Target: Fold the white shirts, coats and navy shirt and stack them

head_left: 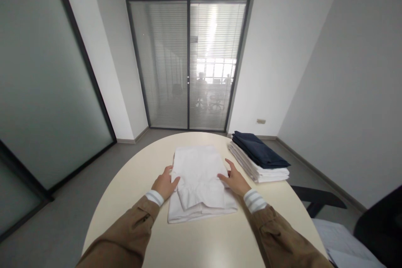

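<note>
A folded white garment (198, 171) lies on the round table in front of me, its upper layers folded over a wider lower part with layered edges toward me. My left hand (166, 183) is at its left edge, the thumb resting on top and the fingers curled at the side. On the opposite edge, my right hand (235, 179) has its thumb on the fabric and its index finger raised off it. The fingertips under the cloth edges are partly hidden.
At the table's (125, 192) right rear stands a stack of folded white cloth (251, 167) topped by a folded navy garment (259, 150). A black chair (381, 222) and white papers or cloth (342, 240) are beyond the right edge. A glazed door with blinds (188, 67) is behind.
</note>
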Tool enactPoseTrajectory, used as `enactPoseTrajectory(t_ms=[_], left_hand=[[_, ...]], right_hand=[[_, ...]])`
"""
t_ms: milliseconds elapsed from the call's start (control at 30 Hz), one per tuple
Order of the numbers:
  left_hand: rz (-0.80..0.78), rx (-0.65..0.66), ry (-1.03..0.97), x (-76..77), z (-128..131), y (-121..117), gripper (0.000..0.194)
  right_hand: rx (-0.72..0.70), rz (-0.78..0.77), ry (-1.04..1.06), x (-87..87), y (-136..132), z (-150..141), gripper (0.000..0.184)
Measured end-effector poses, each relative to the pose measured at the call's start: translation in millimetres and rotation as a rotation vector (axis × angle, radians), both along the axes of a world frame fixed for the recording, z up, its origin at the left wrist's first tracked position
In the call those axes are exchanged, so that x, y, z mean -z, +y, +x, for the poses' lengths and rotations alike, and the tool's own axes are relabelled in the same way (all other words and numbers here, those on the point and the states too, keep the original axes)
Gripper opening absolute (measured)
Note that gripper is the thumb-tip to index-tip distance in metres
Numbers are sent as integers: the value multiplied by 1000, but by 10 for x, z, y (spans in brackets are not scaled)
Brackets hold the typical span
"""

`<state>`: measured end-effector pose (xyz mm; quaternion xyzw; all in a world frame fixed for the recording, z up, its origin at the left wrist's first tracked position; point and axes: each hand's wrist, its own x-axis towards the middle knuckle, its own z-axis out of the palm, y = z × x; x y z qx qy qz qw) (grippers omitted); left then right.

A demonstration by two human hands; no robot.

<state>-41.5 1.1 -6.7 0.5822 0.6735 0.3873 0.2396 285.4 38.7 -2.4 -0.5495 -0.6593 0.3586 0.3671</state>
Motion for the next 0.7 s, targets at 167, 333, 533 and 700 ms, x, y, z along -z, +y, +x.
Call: enactPoseTrajectory(t_ms=[167, 333, 533, 700], left_hand=[[-163, 228, -548, 29, -24, 58, 79], [-273, 426, -494, -81, -88, -8, 93], [-297, 568, -291, -222, -115, -216, 134], [-359, 793, -162, -284, -196, -283, 93]], right_hand=[[1, -172, 117, -32, 26, 83, 88], [-204, -340, 228, -207, -48, 160, 91], [-464, -235, 75, -272, -107, 237, 140], [-674, -392, 48, -357, -169, 295, 123]])
